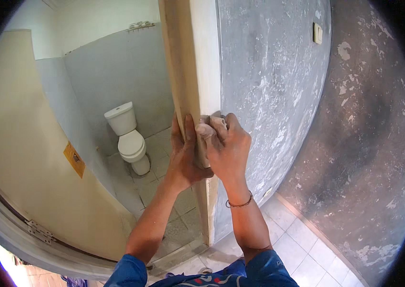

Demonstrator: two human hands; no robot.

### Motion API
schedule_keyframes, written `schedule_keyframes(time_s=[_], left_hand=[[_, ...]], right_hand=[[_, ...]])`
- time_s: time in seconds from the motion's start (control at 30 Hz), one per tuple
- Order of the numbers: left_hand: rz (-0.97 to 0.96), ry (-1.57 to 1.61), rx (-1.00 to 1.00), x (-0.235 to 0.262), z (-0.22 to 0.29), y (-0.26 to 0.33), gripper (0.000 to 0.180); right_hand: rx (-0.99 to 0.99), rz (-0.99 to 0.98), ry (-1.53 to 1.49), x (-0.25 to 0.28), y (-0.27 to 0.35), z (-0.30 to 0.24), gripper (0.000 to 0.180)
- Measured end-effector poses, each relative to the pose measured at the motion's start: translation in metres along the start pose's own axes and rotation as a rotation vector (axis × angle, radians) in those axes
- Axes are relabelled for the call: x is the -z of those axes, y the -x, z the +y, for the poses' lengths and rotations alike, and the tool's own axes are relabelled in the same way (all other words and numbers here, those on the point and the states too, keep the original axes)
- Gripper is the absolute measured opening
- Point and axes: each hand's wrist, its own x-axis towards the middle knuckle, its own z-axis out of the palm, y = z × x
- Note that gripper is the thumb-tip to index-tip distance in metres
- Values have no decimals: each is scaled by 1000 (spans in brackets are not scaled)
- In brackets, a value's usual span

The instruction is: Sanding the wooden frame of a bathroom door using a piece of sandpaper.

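I have both hands on the door frame (181, 57), its upright post standing at mid-view, between a small toilet room and a patchy grey wall (269, 71). My left hand (183, 160) is bent around the post's left edge, fingers lying up along its side and thumb below, toward the right edge. My right hand (233, 148) is closed narrow, pinching a pale folded piece (218, 125) against the post's right edge (cloth or paper, I cannot tell from here). Its thumb is whitened, and a thin bracelet (240, 202) circles that wrist.

Beyond the post's left edge I see a white toilet (131, 141) on a tiled floor, and a cream door (25, 124) stands open, an ochre patch (74, 160) near its right edge and a hinge (39, 232) at its lower edge. A light switch (317, 33) sits near the grey wall's upper right corner.
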Motion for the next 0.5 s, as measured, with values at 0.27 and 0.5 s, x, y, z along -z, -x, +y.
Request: schedule_keyframes(time_s=[0.27,0.5], left_hand=[[57,59,-46,0,3,2,138],[73,79,-55,-4,3,4,140]], right_hand=[[108,-36,208,8,-35,-5,22],[120,52,206,12,-22,1,26]])
